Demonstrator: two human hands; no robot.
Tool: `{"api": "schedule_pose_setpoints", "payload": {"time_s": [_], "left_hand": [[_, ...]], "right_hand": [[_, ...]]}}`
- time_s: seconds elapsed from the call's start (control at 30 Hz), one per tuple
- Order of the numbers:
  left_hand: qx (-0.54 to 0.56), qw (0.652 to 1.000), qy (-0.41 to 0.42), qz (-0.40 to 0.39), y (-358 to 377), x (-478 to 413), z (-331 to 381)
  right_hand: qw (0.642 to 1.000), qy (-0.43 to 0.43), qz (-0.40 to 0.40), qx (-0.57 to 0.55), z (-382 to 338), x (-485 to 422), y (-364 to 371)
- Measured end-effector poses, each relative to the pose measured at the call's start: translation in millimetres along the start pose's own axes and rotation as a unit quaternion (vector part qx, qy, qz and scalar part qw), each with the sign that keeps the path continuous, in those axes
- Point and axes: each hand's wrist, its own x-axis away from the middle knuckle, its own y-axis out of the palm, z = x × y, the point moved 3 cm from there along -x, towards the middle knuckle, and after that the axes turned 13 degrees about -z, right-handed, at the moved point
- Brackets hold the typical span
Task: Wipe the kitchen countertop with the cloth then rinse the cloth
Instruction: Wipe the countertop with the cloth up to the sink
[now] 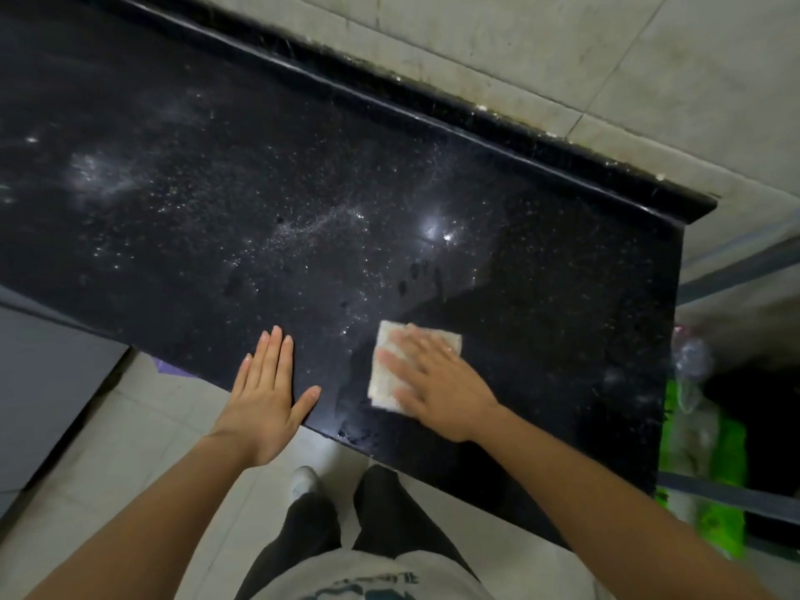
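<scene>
A black speckled countertop (303,175) runs across the view, dusted with white powdery smears and wet spots. A pale folded cloth (383,376) lies flat on it near the front edge. My right hand (437,383) presses on the cloth with straight, spread fingers and covers most of it. My left hand (268,391) lies flat at the counter's front edge, fingers straight and together, holding nothing, a hand's width left of the cloth.
A raised black backsplash ledge (476,123) borders the counter against the tiled wall (562,49). The counter ends at the right, where a green bag (718,504) sits below. A grey cabinet (39,383) stands at the left. My legs and a white shoe (305,480) stand on the tile floor.
</scene>
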Motion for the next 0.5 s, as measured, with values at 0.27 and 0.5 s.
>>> {"api": "schedule_pose_setpoints", "payload": {"time_s": [0.27,0.5], "left_hand": [[0.006,1.000,0.001,0.009,2.8,-2.2,-1.7],[0.013,1.000,0.001,0.012,1.6,-1.3,0.1]], "right_hand": [[0.910,0.361,0.113,-0.170,142.1,9.1,-39.3],[0.916,0.342,0.118,-0.175,101.1,-42.3,-51.7]]}}
